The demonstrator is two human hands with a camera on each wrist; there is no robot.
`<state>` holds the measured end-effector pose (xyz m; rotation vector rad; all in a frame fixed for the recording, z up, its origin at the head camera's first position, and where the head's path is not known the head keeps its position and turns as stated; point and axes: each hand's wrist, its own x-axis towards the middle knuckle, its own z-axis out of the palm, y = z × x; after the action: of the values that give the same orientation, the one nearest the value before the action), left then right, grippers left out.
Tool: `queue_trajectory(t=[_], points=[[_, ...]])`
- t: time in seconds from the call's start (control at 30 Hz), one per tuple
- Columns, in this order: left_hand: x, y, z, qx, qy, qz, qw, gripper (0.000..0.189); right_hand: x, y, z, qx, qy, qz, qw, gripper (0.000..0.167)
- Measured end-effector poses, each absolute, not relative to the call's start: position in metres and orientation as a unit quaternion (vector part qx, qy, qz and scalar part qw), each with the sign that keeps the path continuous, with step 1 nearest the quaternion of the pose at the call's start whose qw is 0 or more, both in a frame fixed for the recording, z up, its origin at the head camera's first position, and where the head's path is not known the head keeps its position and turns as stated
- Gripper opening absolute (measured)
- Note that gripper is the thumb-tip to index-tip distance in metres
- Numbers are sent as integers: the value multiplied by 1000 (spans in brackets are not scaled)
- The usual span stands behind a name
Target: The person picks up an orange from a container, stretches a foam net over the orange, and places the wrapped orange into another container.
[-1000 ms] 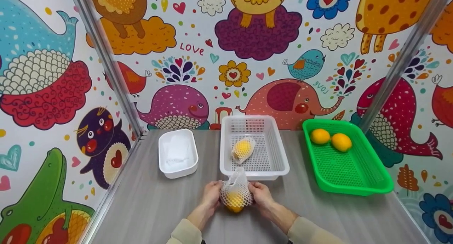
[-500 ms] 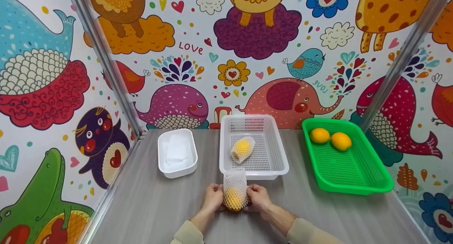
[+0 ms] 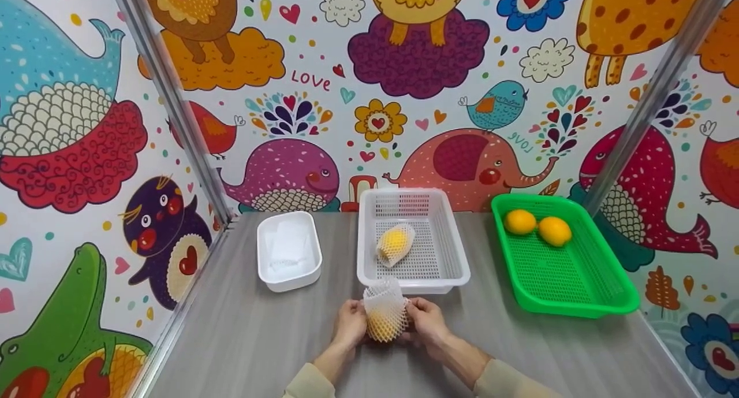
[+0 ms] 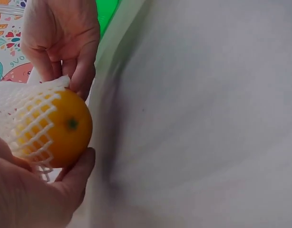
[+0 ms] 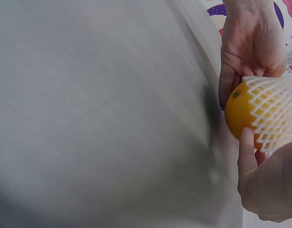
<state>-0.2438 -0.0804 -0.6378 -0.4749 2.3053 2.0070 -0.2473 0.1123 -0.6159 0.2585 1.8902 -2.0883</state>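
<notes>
Just in front of the white basket, an orange [image 4: 72, 126] sits partly inside a white foam net sleeve [image 3: 388, 305]. Its stem end shows bare in both wrist views, while the loose end of the sleeve points toward the basket. My left hand [image 3: 350, 324] grips the orange and the net's edge from the left. From the opposite side my right hand [image 3: 428, 324] holds them too, its thumb [image 5: 247, 142] lying along the fruit at the net's edge. Some fingertips are hidden behind the fruit and net.
A white perforated basket [image 3: 413, 282] holds one netted yellow-orange fruit [image 3: 396, 243]. Left of it stands a small white tub [image 3: 290, 279] with what looks like whitish netting inside. At right, a green basket [image 3: 571, 297] holds two bare oranges [image 3: 537, 227]. Printed walls enclose the grey table [image 3: 231, 340].
The sleeve went from bunched over the fruit to upright, then shifted slightly and folded at its top. Both hands have stayed at the fruit's sides, with small finger movements. The baskets stay put.
</notes>
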Motion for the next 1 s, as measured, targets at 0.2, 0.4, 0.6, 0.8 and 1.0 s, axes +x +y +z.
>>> queue_trajectory(t=[0.2,0.4,0.6,0.8,1.0], points=[[-232,-73,-615,-178,691,699,51,35,-246,115,-617,79,659,-734,146,20],[-235,-65,-613,-188,655,730,43,35,-244,115,-618,68,644,-748,147,20],[-235,-61,-610,-201,636,744,44,35,-243,115,-617,66,642,-751,139,19],[-233,-60,-611,-188,623,755,86,42,-243,115,-618,71,656,-741,125,19],[-234,-59,-612,-191,604,771,61,36,-245,113,-619,67,669,-733,101,18]])
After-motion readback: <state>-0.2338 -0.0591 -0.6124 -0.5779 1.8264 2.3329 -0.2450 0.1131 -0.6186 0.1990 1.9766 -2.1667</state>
